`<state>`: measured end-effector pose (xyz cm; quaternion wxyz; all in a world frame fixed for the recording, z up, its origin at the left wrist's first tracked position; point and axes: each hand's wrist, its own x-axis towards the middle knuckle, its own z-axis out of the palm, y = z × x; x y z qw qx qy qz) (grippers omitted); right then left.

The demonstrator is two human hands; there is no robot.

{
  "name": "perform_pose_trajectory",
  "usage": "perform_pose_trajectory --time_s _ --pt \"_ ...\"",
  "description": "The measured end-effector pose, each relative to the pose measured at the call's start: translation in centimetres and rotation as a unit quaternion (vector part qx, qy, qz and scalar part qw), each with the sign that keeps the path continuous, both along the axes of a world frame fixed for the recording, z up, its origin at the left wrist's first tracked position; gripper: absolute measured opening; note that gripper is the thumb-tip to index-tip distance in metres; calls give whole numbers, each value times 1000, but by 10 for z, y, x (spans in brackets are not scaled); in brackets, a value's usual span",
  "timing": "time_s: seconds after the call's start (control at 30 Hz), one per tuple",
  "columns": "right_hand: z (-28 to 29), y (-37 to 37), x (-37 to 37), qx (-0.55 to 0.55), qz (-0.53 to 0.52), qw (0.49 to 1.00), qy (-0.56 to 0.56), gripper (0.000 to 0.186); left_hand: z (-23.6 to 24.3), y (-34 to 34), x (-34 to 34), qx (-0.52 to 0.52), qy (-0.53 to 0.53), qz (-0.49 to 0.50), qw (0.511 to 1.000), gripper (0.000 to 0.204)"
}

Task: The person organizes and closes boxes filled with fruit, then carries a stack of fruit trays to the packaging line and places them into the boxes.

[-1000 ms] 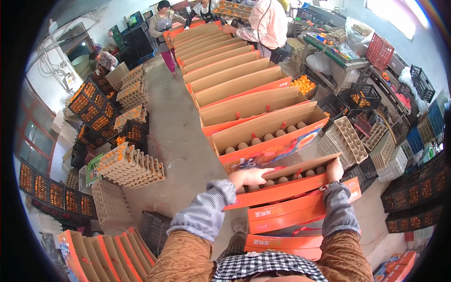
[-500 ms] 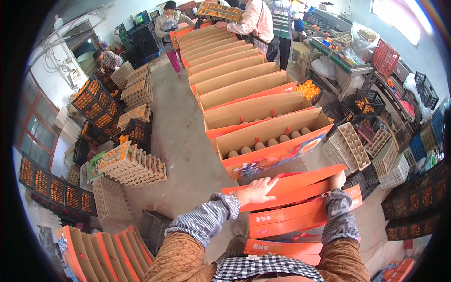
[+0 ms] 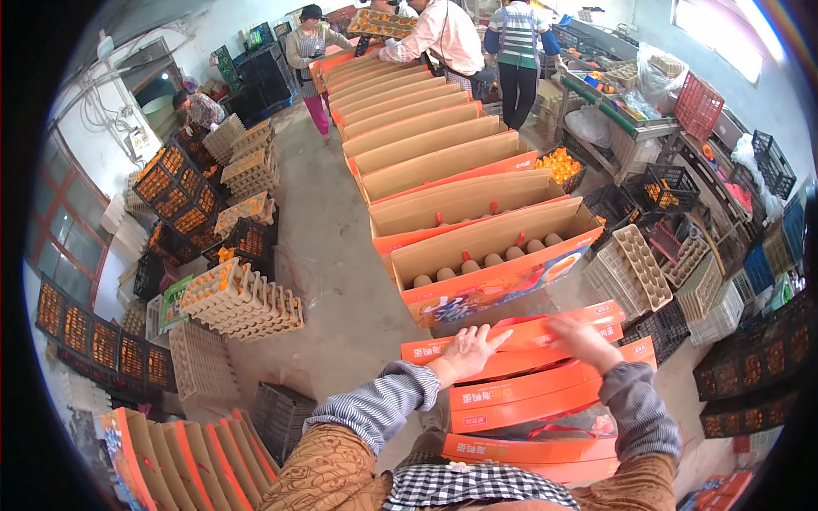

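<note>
**Two hands press flat on a closed orange box in a fruit packing room**

Seen from above, a person in striped sleeves leans over a row of closed orange gift boxes (image 3: pixel 528 387) standing on the floor just in front of them. The left hand (image 3: pixel 467 351) lies open, palm down and fingers spread, on the lid of the nearest-to-top box, the closed orange box (image 3: pixel 511 341). The right hand (image 3: pixel 584 336) rests on the same lid further to the right, fingers curled loosely over its far edge; neither hand grips anything.

Just beyond this box stands an open orange box (image 3: pixel 490 277) with its tall cardboard flap up and a row of round brownish fruit showing inside. Behind it a long line of open cardboard boxes (image 3: pixel 417 140) runs away toward the far wall, where other people (image 3: pixel 443 38) stand working.

To the left, on the concrete floor (image 3: pixel 332 255), sit stacks of moulded pulp fruit trays (image 3: pixel 239 298) and black crates of orange fruit (image 3: pixel 175 183). To the right are more black crates, a red crate (image 3: pixel 699 104) and pale trays (image 3: pixel 643 264).
</note>
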<state>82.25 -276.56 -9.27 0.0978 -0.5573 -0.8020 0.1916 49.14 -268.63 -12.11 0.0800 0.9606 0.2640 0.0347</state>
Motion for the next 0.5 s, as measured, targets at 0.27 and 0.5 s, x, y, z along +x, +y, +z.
perform_pose_trajectory --time_s 0.27,0.5 --pt "26 25 -16 -92 75 982 -148 73 6 7 8 -1 -21 -17 1000 62" --pt "0 18 -23 108 81 952 -273 65 1 20 15 -87 -54 -36 994 64"
